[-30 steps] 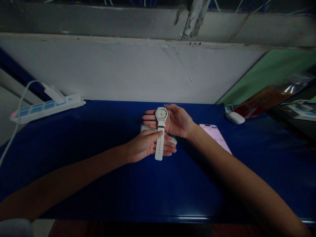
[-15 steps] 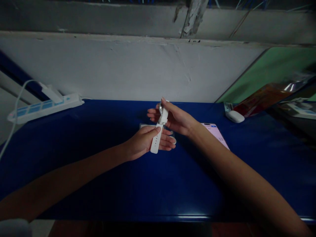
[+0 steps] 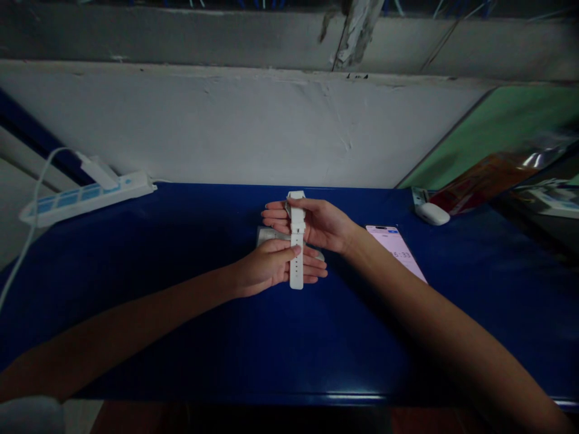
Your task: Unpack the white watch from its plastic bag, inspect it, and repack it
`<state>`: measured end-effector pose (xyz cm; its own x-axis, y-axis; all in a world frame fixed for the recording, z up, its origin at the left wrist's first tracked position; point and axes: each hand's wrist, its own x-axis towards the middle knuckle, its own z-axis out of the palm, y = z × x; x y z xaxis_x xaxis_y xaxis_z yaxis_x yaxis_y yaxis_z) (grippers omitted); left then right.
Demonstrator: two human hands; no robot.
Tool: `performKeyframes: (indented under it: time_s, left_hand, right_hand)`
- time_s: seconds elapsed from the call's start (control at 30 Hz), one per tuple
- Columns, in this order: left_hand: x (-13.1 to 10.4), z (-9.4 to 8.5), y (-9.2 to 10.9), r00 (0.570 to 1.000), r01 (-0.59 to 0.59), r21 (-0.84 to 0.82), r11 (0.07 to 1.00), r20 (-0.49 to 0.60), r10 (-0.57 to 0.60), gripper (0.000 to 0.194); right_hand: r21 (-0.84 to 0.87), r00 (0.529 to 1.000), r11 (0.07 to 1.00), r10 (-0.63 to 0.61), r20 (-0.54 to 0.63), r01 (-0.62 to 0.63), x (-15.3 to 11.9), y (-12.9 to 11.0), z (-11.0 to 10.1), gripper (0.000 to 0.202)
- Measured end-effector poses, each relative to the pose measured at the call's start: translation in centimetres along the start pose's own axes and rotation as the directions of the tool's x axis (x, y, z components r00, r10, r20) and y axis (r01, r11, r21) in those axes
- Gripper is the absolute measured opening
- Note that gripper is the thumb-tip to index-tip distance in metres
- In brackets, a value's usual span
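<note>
A white wristwatch (image 3: 297,265) hangs between my two hands above the blue table, its holed strap end pointing toward me. My left hand (image 3: 266,265) pinches the holed strap between thumb and fingers, which stretch out beneath it. Farther away, my right hand (image 3: 325,224) grips the buckle end and case, thumb on top and fingers extended behind. The watch face is turned away and mostly hidden. Under the hands lies a pale, flat, partly transparent item (image 3: 266,234), largely covered, so its kind is unclear. Something small and white shows by my left fingertips.
A phone (image 3: 395,250) with a lit screen lies right of my hands on the blue table (image 3: 289,349). Behind it are a white mouse-like object (image 3: 432,213) and a reddish plastic package (image 3: 479,181). A white power strip (image 3: 90,198) with a plugged-in cable sits at the back left.
The watch has turned from a slant to nearly straight, its strap end swinging right. My right hand has lowered slightly toward me, and both hands still hold the watch.
</note>
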<state>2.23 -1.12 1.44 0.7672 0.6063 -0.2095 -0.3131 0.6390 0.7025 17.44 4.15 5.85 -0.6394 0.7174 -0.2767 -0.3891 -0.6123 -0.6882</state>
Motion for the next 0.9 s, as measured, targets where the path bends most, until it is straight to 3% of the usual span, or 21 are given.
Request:
performKeyframes:
  time_s: [0.17, 0.57, 0.9]
  left_hand:
    - [-0.04, -0.12, 0.07, 0.999, 0.055, -0.009, 0.998, 0.005, -0.054, 0.023]
    - [0.02, -0.37, 0.18, 0.998, 0.049, -0.034, 0.998, 0.03, -0.048, 0.026]
    - [0.02, -0.49, 0.16, 0.998, 0.061, -0.034, 0.998, 0.027, -0.06, 0.024]
  right_hand:
    - [-0.041, 1.0, 0.999, 0.024, 0.015, -0.023, 0.14, 0.08, -0.25, 0.049]
    - [-0.004, 0.999, 0.999, 0.035, 0.022, -0.035, -0.23, -0.35, 0.11, 0.073]
    - [-0.023, 0.998, 0.999, 0.044, 0.037, -0.043, -0.22, -0.27, 0.07, 0.071]
